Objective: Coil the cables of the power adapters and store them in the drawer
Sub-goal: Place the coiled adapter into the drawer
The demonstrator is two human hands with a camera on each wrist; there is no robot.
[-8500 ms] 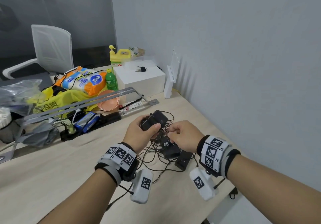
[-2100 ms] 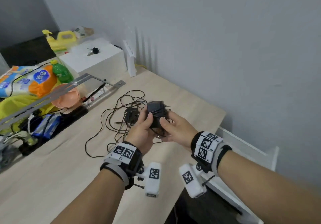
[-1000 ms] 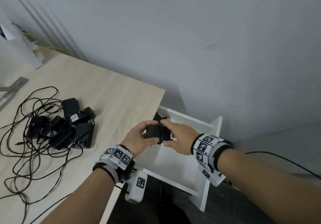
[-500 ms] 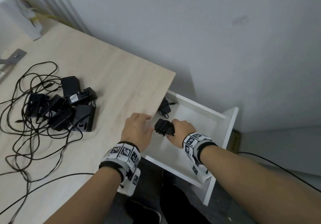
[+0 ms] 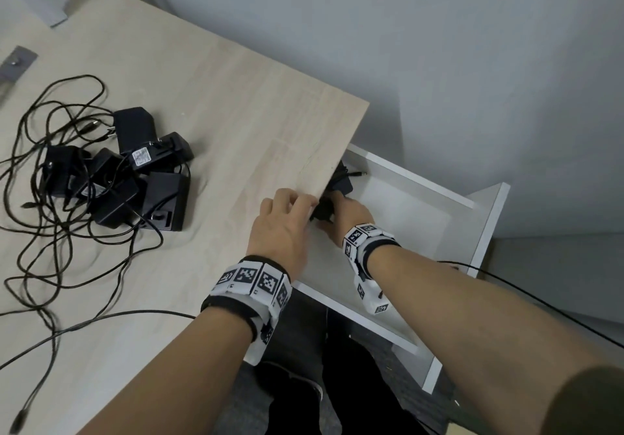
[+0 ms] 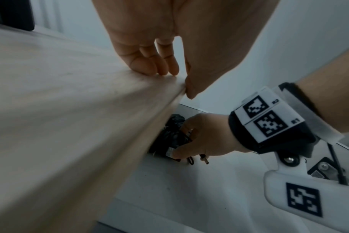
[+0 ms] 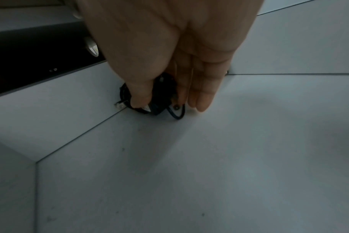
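black coiled adapter (image 7: 159, 96) is held by the right hand (image 5: 347, 215) low in the white drawer (image 5: 486, 218), at about 10 o'clock of the drawer floor, against the wall under the desk (image 5: 236, 103) edge. thumb and fingers are seen curled round the bundle in both wrist views; it appears to touch the floor, though contact cannot be confirmed. a short cable loop and the barrel plug (image 6: 204, 159) stick out from the grip, so the coil is judged loosely bound and held together mainly by the hand.

a second coiled adapter (image 5: 342, 179) lies just beyond, at 12 o'clock of the hand, half hidden by the desk edge; placement beside it is judged deliberate, to keep stored units packed in one corner.

the left hand (image 5: 283, 225) holds nothing; its fingertips (image 6: 149, 69) rest on the desk edge, thumb at the rim, judged as bracing while the other arm reaches under.

uncoiled adapters (image 5: 118, 171) are heaped at 9 o'clock on the desk, tangled in loose cables (image 5: 54, 255). the task is judged well short of done. risk noted: the coil may spring open on release.
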